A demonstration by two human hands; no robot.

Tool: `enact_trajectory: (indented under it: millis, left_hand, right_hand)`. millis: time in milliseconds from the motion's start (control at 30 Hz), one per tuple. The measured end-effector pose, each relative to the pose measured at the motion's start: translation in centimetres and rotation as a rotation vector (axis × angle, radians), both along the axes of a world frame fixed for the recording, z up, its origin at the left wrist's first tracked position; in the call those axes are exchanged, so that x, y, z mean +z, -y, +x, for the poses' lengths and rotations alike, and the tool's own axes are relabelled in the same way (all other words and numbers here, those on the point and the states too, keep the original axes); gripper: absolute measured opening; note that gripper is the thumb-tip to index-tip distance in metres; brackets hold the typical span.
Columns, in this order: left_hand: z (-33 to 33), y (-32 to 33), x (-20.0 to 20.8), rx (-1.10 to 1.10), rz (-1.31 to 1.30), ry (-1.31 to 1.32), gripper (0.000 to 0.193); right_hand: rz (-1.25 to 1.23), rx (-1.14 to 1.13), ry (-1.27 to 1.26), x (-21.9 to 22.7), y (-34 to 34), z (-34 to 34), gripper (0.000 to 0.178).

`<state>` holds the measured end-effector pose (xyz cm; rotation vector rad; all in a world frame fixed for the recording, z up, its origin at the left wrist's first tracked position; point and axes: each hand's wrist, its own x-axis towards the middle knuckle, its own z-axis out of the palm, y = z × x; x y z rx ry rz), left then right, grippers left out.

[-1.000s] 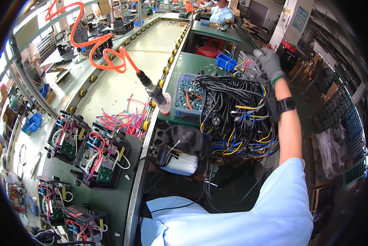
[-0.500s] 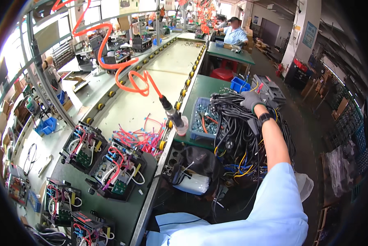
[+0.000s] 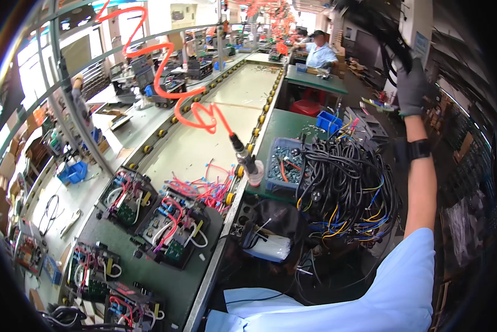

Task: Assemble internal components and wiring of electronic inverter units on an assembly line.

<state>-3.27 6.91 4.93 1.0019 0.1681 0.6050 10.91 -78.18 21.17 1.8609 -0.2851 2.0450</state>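
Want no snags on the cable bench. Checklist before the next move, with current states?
1. Right hand has its fingers around the black cable: ok.
2. Held cable apart from the cable pile: ok, a gap shows between them.
3. Far end of held cable free: cannot tell, blurred at the picture's top edge.
4. Left hand clear: cannot tell, out of view.
5. Blue parts bin upright beside the pile: ok.
6. Power driver on its orange hose clear of the right hand: ok.
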Motion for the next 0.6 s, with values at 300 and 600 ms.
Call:
enact_trajectory:
  millis: [300, 600]
  left_hand:
    - [-6.1, 1.9, -0.4, -0.021, 0.002, -0.029, 0.052]
    - [-16.0, 6.8, -0.3, 0.498, -0.283, 0.056, 0.037]
  right_hand:
    - [0.467, 1.267, -1.033, -4.8, -28.0, 3.7, 0.043]
    - [-0.482, 1.596, -1.571, -10.2, -62.5, 11.4, 0.029]
